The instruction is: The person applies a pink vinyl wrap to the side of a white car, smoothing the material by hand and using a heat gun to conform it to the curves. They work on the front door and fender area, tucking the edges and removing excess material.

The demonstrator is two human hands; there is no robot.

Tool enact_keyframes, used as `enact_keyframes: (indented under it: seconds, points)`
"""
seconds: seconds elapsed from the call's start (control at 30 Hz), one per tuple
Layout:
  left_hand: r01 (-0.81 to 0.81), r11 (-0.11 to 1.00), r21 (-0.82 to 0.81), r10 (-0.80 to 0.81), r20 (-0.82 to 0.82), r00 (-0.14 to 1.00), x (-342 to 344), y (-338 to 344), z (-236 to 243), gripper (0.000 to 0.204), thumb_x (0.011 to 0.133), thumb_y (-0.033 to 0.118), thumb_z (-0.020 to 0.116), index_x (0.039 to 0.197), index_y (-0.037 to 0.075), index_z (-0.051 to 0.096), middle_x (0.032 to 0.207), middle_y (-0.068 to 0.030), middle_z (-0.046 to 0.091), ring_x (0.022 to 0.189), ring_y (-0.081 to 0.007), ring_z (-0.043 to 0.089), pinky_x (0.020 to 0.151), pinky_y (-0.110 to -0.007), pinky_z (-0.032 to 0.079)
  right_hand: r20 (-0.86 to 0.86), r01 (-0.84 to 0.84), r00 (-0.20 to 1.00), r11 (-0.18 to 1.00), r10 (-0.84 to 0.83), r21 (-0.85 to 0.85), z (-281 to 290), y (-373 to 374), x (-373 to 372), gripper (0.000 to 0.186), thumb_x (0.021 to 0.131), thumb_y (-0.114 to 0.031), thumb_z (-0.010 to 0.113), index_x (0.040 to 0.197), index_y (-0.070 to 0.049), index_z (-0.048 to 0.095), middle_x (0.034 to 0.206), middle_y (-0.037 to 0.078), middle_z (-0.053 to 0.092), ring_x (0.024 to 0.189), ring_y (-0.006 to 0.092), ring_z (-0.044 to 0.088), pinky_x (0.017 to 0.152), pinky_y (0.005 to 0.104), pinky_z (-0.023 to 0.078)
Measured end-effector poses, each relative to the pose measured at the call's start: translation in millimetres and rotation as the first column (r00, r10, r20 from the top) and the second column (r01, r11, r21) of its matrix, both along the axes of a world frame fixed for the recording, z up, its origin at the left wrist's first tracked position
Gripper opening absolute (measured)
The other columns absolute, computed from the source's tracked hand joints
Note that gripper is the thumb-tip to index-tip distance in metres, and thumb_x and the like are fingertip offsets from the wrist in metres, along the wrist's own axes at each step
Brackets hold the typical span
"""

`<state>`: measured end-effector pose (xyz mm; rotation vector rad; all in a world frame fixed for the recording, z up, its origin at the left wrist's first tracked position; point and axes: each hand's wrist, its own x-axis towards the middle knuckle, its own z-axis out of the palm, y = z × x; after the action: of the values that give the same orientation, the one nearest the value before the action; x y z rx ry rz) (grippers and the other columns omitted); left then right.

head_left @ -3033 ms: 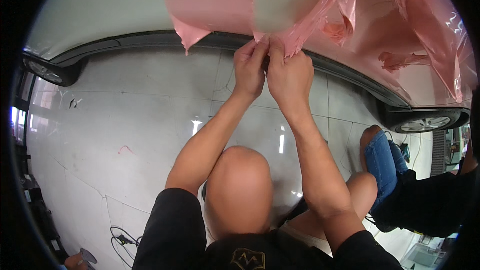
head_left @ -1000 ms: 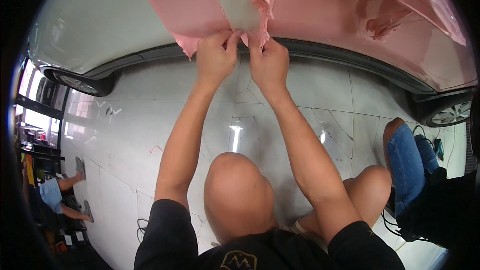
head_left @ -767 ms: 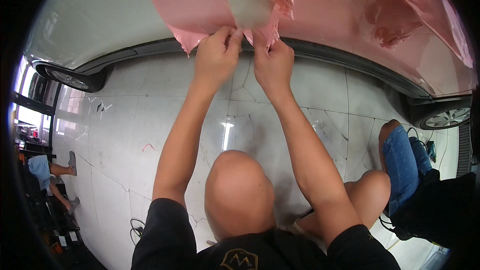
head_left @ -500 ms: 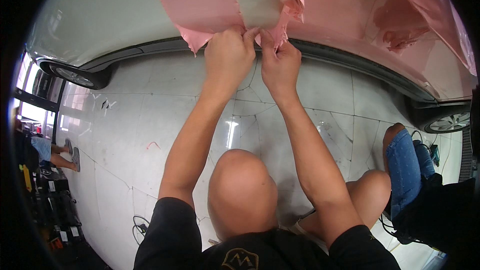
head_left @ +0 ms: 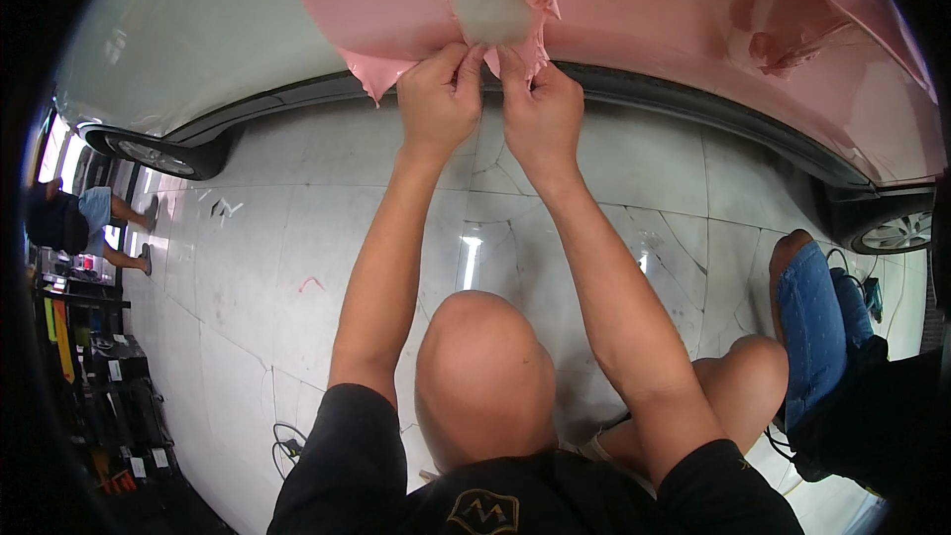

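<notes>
A gold shield-shaped badge (head_left: 483, 512) marks my black shirt (head_left: 337, 456). My forearms (head_left: 386, 267) reach forward, knuckles up, hands nearly side by side. My left hand (head_left: 436, 99) and right hand (head_left: 545, 114) each have thumb and forefinger clamped on the pink film (head_left: 367, 0) along the car's (head_left: 208, 30) lower edge. Its long strip slants from upper left down to the black sill (head_left: 297, 96), torn tip pointing floorward.

grey tiled floor (head_left: 327, 208), perhaps windows (head_left: 73, 157)
</notes>
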<state>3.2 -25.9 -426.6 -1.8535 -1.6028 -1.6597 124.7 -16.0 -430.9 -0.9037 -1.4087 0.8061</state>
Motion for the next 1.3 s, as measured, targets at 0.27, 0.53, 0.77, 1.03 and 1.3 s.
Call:
enact_keyframes:
  seconds: [0.27, 0.53, 0.77, 1.03, 1.3]
  points:
    - [-0.107, 0.974, -0.201, 0.088, -0.101, 0.991, 2, -15, 13, 0.029, 0.095, 0.024, 0.058, 0.082, 0.001, 0.069, 0.067, -0.0186, 0.065, 0.060, -0.0379, 0.063, 0.057, -0.047, 0.048, 0.091, -0.006, 0.996, 1.000, 0.008, -0.022, 3, 0, 6, 0.030, 0.096, -0.032, 0.060, 0.091, -0.004, 0.071, 0.071, 0.019, 0.063, 0.062, 0.0374, 0.060, 0.058, 0.0415, 0.045]
    - [-0.314, 0.871, -0.378, 0.272, -0.160, 0.949, 27, -16, 38, 0.037, 0.089, 0.028, 0.058, 0.076, -0.005, 0.069, 0.070, -0.0244, 0.066, 0.065, -0.0416, 0.066, 0.062, -0.050, 0.051, 0.066, 0.011, 0.998, 0.998, -0.007, -0.057, 3, 0, 1, 0.028, 0.094, -0.031, 0.060, 0.089, -0.005, 0.070, 0.075, 0.021, 0.064, 0.071, 0.0420, 0.063, 0.062, 0.0472, 0.047]
    - [-0.157, 0.947, -0.279, 0.142, -0.072, 0.987, 12, -13, 27, 0.029, 0.090, 0.023, 0.059, 0.081, -0.002, 0.070, 0.064, -0.0187, 0.064, 0.056, -0.0321, 0.063, 0.056, -0.042, 0.047, 0.178, -0.036, 0.984, 0.999, 0.031, 0.028, 9, 4, 14, 0.031, 0.094, -0.032, 0.058, 0.087, -0.005, 0.071, 0.078, 0.021, 0.067, 0.075, 0.0426, 0.065, 0.067, 0.0489, 0.050]
    - [-0.136, 0.982, -0.128, 0.093, -0.295, 0.951, -8, -16, 25, 0.017, 0.087, 0.017, 0.064, 0.081, 0.001, 0.069, 0.061, -0.0137, 0.062, 0.053, -0.0275, 0.060, 0.052, -0.037, 0.044, 0.488, -0.131, 0.871, 0.984, 0.057, 0.119, 13, 22, 37, 0.041, 0.096, -0.038, 0.056, 0.082, -0.002, 0.072, 0.073, 0.022, 0.067, 0.070, 0.0427, 0.065, 0.065, 0.0513, 0.052]
    - [0.009, 0.858, -0.514, -0.021, -0.016, 1.000, -29, -33, 43, 0.023, 0.092, 0.023, 0.064, 0.090, 0.002, 0.072, 0.065, -0.0139, 0.066, 0.058, -0.0236, 0.065, 0.058, -0.037, 0.049, 0.449, -0.102, 0.891, 0.994, 0.070, 0.048, 19, 15, 34, 0.045, 0.098, -0.040, 0.057, 0.082, -0.001, 0.072, 0.067, 0.021, 0.063, 0.065, 0.0418, 0.063, 0.062, 0.0489, 0.049]
